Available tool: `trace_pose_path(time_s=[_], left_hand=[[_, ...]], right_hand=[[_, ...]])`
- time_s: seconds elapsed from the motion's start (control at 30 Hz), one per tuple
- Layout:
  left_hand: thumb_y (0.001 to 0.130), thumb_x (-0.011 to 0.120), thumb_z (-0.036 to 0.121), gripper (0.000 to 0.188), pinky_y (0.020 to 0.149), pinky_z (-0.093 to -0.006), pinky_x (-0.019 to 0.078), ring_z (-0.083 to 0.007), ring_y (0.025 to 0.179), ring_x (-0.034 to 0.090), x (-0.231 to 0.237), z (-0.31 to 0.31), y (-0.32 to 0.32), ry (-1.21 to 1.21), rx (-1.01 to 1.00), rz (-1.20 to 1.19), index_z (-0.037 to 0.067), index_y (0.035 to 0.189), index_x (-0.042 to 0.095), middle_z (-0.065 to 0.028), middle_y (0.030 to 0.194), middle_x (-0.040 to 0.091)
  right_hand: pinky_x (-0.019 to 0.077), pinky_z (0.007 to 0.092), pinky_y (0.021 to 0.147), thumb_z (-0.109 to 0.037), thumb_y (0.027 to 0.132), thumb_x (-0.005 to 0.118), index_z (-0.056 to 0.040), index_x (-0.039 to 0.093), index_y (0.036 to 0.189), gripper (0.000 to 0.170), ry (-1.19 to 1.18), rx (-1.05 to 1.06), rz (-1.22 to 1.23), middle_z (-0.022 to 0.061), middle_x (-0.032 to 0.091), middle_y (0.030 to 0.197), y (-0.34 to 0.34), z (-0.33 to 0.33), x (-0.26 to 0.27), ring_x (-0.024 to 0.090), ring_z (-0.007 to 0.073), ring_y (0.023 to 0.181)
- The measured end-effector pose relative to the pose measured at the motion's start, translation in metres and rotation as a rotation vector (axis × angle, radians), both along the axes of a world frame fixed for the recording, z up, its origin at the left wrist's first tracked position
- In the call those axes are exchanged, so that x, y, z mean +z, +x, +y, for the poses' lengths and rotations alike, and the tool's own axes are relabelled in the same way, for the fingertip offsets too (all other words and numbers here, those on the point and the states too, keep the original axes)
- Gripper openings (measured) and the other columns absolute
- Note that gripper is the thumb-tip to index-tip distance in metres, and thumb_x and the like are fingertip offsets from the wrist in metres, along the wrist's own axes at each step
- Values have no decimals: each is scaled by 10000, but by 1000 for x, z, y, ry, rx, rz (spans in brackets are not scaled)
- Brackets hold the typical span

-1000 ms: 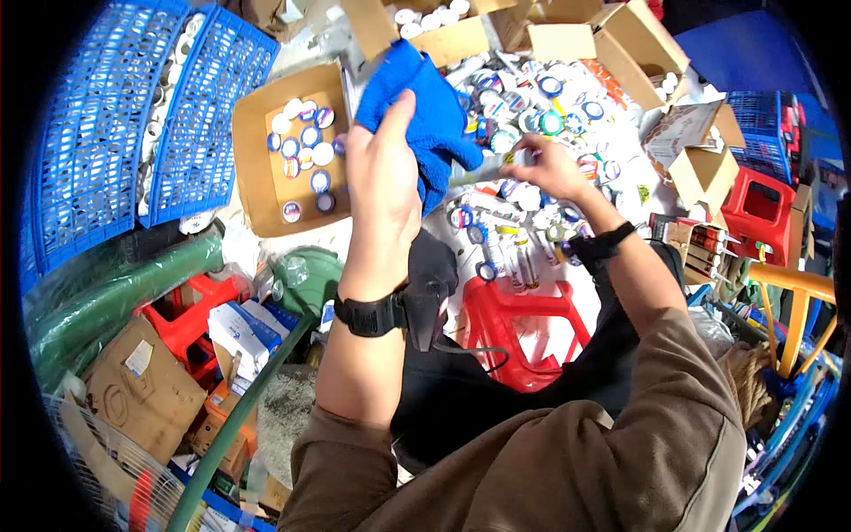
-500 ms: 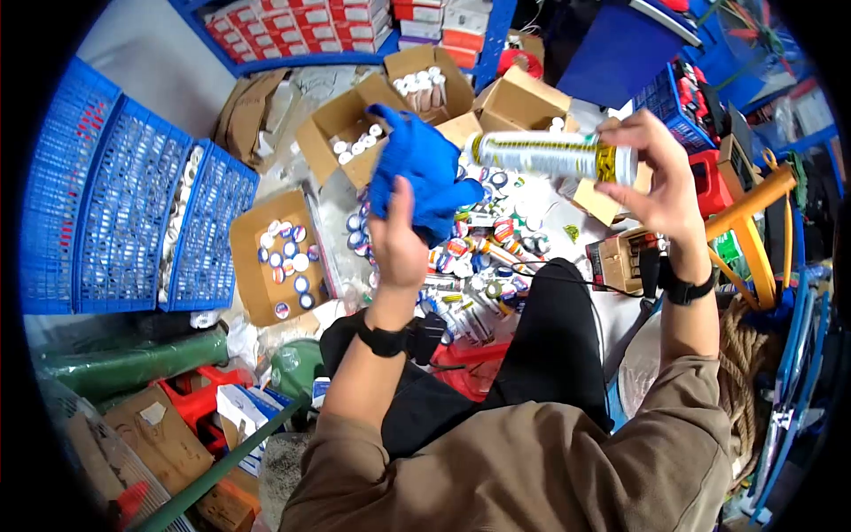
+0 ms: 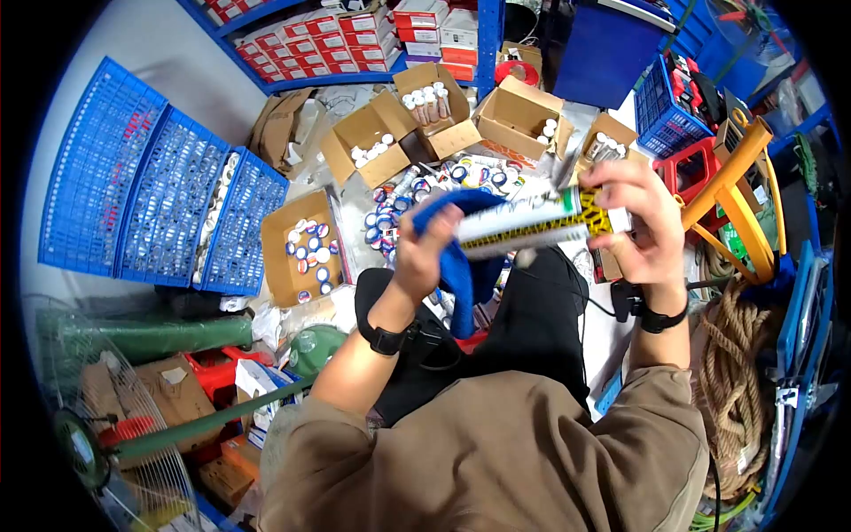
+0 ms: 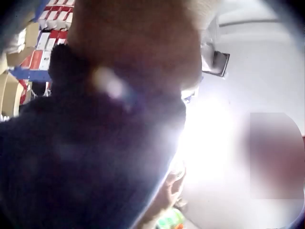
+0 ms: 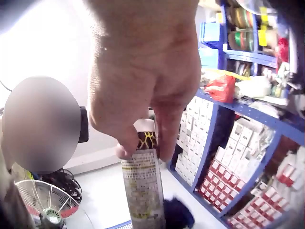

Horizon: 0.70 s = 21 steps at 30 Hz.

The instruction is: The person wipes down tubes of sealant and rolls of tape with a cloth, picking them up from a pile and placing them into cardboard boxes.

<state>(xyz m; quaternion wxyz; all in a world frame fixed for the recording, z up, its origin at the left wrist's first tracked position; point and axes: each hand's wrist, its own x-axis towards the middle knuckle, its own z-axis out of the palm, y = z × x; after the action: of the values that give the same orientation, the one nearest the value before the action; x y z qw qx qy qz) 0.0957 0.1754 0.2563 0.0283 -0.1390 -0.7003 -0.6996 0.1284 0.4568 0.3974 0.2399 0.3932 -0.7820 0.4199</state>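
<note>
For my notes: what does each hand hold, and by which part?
The right hand grips the white tube by its black-yellow end; the left hand holds the blue cloth, part unclear.

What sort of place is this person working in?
Probably a storeroom or workshop: blue shelving stacked with red-and-white boxes, a cardboard box of white-capped tubes, and blue plastic crates.

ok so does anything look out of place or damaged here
In the head view, the pile looks untidy: its pieces lie jumbled at different angles, while a box behind it holds its contents upright. Whether it spilled, I can't tell. The can in the right grip shows no plain damage.
</note>
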Motion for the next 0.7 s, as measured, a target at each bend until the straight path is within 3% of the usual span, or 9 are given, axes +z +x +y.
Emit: trace_pose_path(time_s=[0.03, 0.1, 0.17, 0.27, 0.3, 0.4, 0.57, 0.6, 0.7], left_hand=[[968, 535, 438, 490, 968, -409, 489, -262, 1040, 654, 23, 11, 0, 628, -54, -382, 18, 1206, 619, -148, 1147, 673], [978, 463, 505, 558, 985, -423, 479, -292, 1059, 646, 75, 16, 11, 937, -71, -424, 39, 1259, 585, -121, 1170, 671], [976, 412, 575, 604, 990, -451, 462, -295, 1076, 627, 79, 17, 9, 1122, 31, -305, 82, 1288, 567, -105, 1191, 654], [966, 378, 641, 671, 990, -455, 456, -294, 1099, 611, 91, 17, 10, 1152, 164, -192, 92, 1321, 532, -103, 1204, 634], [939, 325, 734, 798, 1028, -441, 423, -285, 1177, 559, 96, 19, 10, 1106, 197, -120, 81, 1376, 465, -116, 1298, 569], [915, 274, 781, 879, 997, -400, 447, -256, 1132, 573, 98, 26, 20, 981, 255, -90, 47, 1364, 453, -118, 1257, 578], [993, 377, 618, 668, 899, -303, 483, -147, 1001, 602, 85, 54, 51, 797, 194, -60, 21, 1272, 490, -71, 1124, 604], [984, 391, 621, 682, 932, -340, 489, -192, 1055, 607, 83, 54, 56, 657, 183, -21, 50, 1354, 432, -79, 1199, 584], [980, 421, 612, 664, 927, -335, 494, -183, 1031, 622, 85, 35, 47, 561, 159, -49, 37, 1304, 487, -82, 1159, 614]], right_hand=[[514, 381, 893, -59, 716, 794, -12, 603, 1103, 434, -39, -75, 34, 154, 632, 1129, -2, -2, -10, 636, 307, 1058], [517, 359, 876, -42, 732, 792, -8, 595, 1128, 444, -302, -124, -79, 135, 620, 1113, -5, -19, -33, 630, 260, 1066], [536, 285, 799, -70, 816, 784, -22, 523, 1214, 479, -481, -125, -282, 111, 627, 1091, -3, -35, -65, 635, 156, 1017], [533, 229, 610, -160, 906, 725, -16, 488, 1192, 399, -657, -98, -621, 68, 668, 883, 14, -74, -86, 662, 117, 714], [522, 220, 551, -181, 925, 706, -11, 486, 1171, 372, -667, -120, -692, 54, 671, 805, 19, -84, -89, 652, 110, 619], [482, 240, 453, -266, 984, 614, -4, 524, 1047, 284, -650, -99, -849, 49, 623, 664, 35, -107, -78, 626, 119, 499], [380, 245, 333, -508, 1040, 358, 24, 601, 986, 587, -636, 0, -1073, 46, 574, 590, 46, -118, -55, 511, 109, 369], [353, 227, 315, -521, 1041, 326, 3, 633, 989, 609, -685, 9, -1141, 27, 560, 576, 47, -117, -53, 458, 97, 345], [307, 226, 277, -585, 1010, 358, -20, 636, 952, 632, -762, 71, -1430, 34, 567, 595, 50, -110, -42, 463, 101, 344]])
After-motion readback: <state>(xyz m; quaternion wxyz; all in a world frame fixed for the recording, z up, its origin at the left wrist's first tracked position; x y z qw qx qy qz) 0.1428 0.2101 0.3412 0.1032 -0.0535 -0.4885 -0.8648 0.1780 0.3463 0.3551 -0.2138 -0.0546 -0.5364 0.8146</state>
